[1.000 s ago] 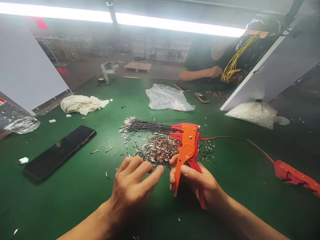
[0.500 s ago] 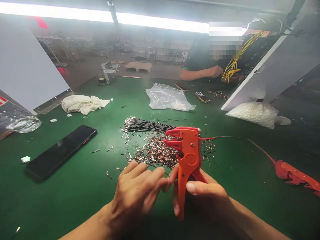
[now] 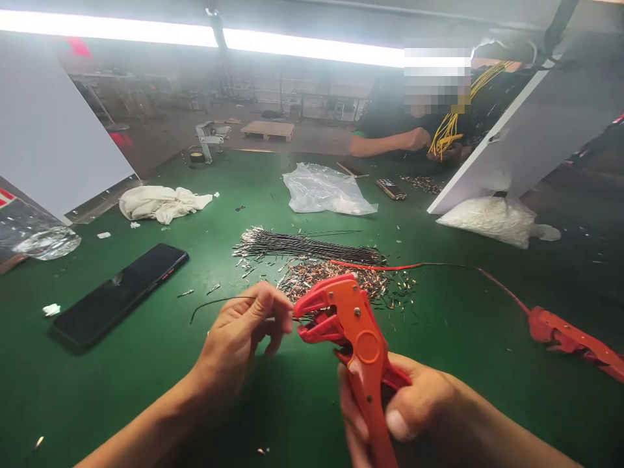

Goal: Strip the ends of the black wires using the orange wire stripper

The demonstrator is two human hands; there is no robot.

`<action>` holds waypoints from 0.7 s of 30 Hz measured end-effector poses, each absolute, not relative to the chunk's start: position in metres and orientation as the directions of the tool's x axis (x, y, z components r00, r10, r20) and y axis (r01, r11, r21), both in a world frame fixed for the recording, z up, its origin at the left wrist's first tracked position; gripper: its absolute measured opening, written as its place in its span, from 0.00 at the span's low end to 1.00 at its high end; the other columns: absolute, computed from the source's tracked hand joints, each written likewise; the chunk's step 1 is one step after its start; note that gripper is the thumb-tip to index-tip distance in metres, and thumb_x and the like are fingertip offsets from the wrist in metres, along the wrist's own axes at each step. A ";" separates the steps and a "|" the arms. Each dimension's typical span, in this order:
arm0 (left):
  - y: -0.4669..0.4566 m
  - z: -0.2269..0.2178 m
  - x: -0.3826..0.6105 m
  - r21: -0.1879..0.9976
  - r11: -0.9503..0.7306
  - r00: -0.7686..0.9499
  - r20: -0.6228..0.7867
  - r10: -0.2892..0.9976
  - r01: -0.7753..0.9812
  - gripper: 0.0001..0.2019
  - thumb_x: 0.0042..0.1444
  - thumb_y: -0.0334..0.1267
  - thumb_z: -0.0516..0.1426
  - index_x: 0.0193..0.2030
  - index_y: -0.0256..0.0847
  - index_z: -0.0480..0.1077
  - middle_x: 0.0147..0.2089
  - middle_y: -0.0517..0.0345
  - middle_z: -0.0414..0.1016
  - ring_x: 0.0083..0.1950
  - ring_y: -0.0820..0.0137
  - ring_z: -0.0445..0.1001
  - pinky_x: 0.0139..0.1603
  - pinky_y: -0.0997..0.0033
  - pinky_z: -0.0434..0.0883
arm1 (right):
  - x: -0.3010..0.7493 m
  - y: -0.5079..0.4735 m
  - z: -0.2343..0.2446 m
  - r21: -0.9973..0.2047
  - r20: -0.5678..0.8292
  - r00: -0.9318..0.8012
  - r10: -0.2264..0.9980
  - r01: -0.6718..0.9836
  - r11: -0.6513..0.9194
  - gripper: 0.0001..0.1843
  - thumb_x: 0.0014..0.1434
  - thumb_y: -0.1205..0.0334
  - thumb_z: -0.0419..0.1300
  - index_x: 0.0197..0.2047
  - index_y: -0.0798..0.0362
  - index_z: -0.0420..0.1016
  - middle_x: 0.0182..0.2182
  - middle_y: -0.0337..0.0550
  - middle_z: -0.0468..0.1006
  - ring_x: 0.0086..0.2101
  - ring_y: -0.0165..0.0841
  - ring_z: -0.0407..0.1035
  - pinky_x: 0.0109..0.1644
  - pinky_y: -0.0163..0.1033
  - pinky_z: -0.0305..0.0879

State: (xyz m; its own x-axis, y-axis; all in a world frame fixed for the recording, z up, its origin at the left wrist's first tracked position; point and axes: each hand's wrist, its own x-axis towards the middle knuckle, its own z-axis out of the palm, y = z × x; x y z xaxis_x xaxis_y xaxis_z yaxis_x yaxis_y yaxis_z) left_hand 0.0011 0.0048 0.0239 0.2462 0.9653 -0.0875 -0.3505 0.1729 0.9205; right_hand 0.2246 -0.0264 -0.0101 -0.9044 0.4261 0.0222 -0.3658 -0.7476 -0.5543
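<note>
Our left hand [image 3: 244, 323] reaches in from seven o'clock, its thumb and forefinger pinched on a thin black wire [image 3: 214, 301] whose free tail curves out toward nine o'clock; the other fingers curl loosely toward the tool. Our right hand [image 3: 422, 396] comes in from four o'clock, fingers and thumb wrapped round the handles of the orange-and-red wire stripper [image 3: 368, 348], which we hold above the tabletop [image 3: 468, 312] with its head leaning toward eleven o'clock. Its jaws stand parted just beside our left fingertips, and we cannot tell whether the wire's end sits between them. Beyond the head, at twelve o'clock, lies the heap of clippings [image 3: 305, 276], with the bundle of black wires [image 3: 312, 246] behind it. The phone [image 3: 119, 296] lies at nine o'clock from our left hand; a second red tool [image 3: 578, 341] lies at three o'clock from the wire stripper.
</note>
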 end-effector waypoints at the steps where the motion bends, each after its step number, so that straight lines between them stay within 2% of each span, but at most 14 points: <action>1: 0.007 0.028 -0.001 0.928 0.149 0.224 -0.073 0.972 -0.342 0.17 0.59 0.52 0.59 0.31 0.39 0.73 0.26 0.58 0.72 0.22 0.76 0.64 0.19 0.78 0.60 | 0.228 -0.028 -0.011 -0.541 -0.029 -0.912 0.409 -0.330 -0.773 0.17 0.43 0.63 0.65 0.37 0.63 0.77 0.26 0.48 0.81 0.25 0.33 0.75 0.30 0.33 0.68; 4: 0.013 0.035 -0.006 0.951 0.076 0.153 -0.031 0.988 -0.301 0.13 0.57 0.47 0.61 0.34 0.38 0.74 0.34 0.52 0.79 0.25 0.74 0.67 0.23 0.74 0.66 | 0.238 -0.026 -0.012 -0.541 -0.203 -0.912 0.355 -0.198 -0.817 0.19 0.41 0.64 0.67 0.38 0.62 0.76 0.26 0.45 0.82 0.29 0.35 0.77 0.40 0.37 0.70; 7: 0.018 0.037 -0.010 0.960 0.029 0.055 -0.015 0.998 -0.277 0.13 0.57 0.47 0.61 0.38 0.37 0.76 0.38 0.47 0.81 0.26 0.72 0.68 0.25 0.71 0.68 | 0.241 -0.014 -0.003 -0.628 -0.198 -0.925 0.325 -0.135 -0.767 0.18 0.44 0.60 0.66 0.39 0.56 0.72 0.32 0.52 0.84 0.40 0.46 0.78 0.55 0.54 0.63; 9: 0.020 0.036 -0.011 0.966 0.010 -0.013 -0.013 1.000 -0.258 0.18 0.58 0.50 0.59 0.42 0.36 0.76 0.35 0.45 0.81 0.26 0.71 0.69 0.23 0.72 0.66 | 0.241 -0.003 0.008 -0.758 -0.154 -0.891 0.428 -0.171 -0.630 0.16 0.46 0.61 0.64 0.39 0.56 0.71 0.42 0.57 0.83 0.51 0.49 0.73 0.62 0.59 0.54; 10: 0.020 0.036 -0.011 0.969 0.002 -0.041 -0.012 0.999 -0.247 0.20 0.58 0.52 0.58 0.43 0.35 0.77 0.32 0.46 0.80 0.26 0.70 0.69 0.22 0.72 0.65 | 0.241 0.002 0.014 -0.834 -0.112 -0.834 0.540 -0.217 -0.508 0.15 0.47 0.64 0.63 0.41 0.56 0.72 0.47 0.57 0.82 0.55 0.48 0.70 0.65 0.57 0.49; 11: 0.021 0.035 -0.011 0.972 -0.004 -0.063 -0.011 0.998 -0.235 0.22 0.58 0.54 0.57 0.44 0.35 0.77 0.29 0.48 0.79 0.25 0.70 0.68 0.21 0.72 0.64 | 0.241 0.005 0.019 -0.872 -0.073 -0.782 0.619 -0.251 -0.421 0.16 0.47 0.65 0.62 0.41 0.56 0.72 0.49 0.56 0.81 0.57 0.46 0.67 0.66 0.56 0.48; 13: 0.021 0.034 -0.011 0.976 -0.011 -0.085 -0.008 0.996 -0.218 0.24 0.58 0.57 0.56 0.43 0.35 0.78 0.25 0.52 0.76 0.23 0.71 0.67 0.19 0.73 0.62 | 0.241 0.007 0.025 -0.865 -0.039 -0.718 0.695 -0.324 -0.384 0.15 0.49 0.66 0.59 0.42 0.54 0.71 0.44 0.53 0.83 0.53 0.46 0.72 0.65 0.59 0.50; 15: 0.019 0.034 -0.011 0.978 -0.008 -0.079 -0.008 0.997 -0.208 0.24 0.58 0.57 0.56 0.39 0.35 0.79 0.24 0.54 0.73 0.22 0.72 0.66 0.18 0.73 0.61 | 0.241 0.005 0.025 -0.802 -0.036 -0.746 0.665 -0.375 -0.464 0.14 0.50 0.65 0.57 0.42 0.53 0.69 0.36 0.48 0.85 0.44 0.46 0.78 0.61 0.63 0.55; 17: 0.018 0.034 -0.010 0.978 0.009 -0.060 -0.022 0.998 -0.210 0.22 0.57 0.55 0.57 0.35 0.36 0.78 0.24 0.55 0.72 0.22 0.73 0.67 0.18 0.74 0.62 | 0.240 0.002 0.019 -0.782 -0.043 -0.807 0.589 -0.339 -0.522 0.14 0.51 0.64 0.58 0.42 0.54 0.68 0.33 0.47 0.84 0.43 0.47 0.79 0.61 0.63 0.56; 19: 0.016 0.034 -0.010 0.972 0.039 -0.018 -0.044 0.999 -0.232 0.20 0.58 0.54 0.57 0.31 0.36 0.76 0.24 0.55 0.72 0.23 0.71 0.68 0.18 0.74 0.63 | 0.238 0.001 0.014 -0.841 -0.099 -0.825 0.556 -0.229 -0.490 0.15 0.49 0.65 0.60 0.42 0.55 0.70 0.39 0.51 0.84 0.49 0.49 0.75 0.61 0.61 0.56; 21: 0.014 0.033 -0.009 0.962 0.067 0.043 -0.058 0.997 -0.266 0.20 0.59 0.53 0.56 0.29 0.37 0.74 0.24 0.55 0.73 0.25 0.70 0.70 0.19 0.74 0.64 | 0.236 0.001 0.013 -0.892 -0.153 -0.780 0.606 -0.155 -0.424 0.17 0.46 0.68 0.62 0.42 0.55 0.72 0.50 0.54 0.79 0.55 0.50 0.69 0.62 0.60 0.56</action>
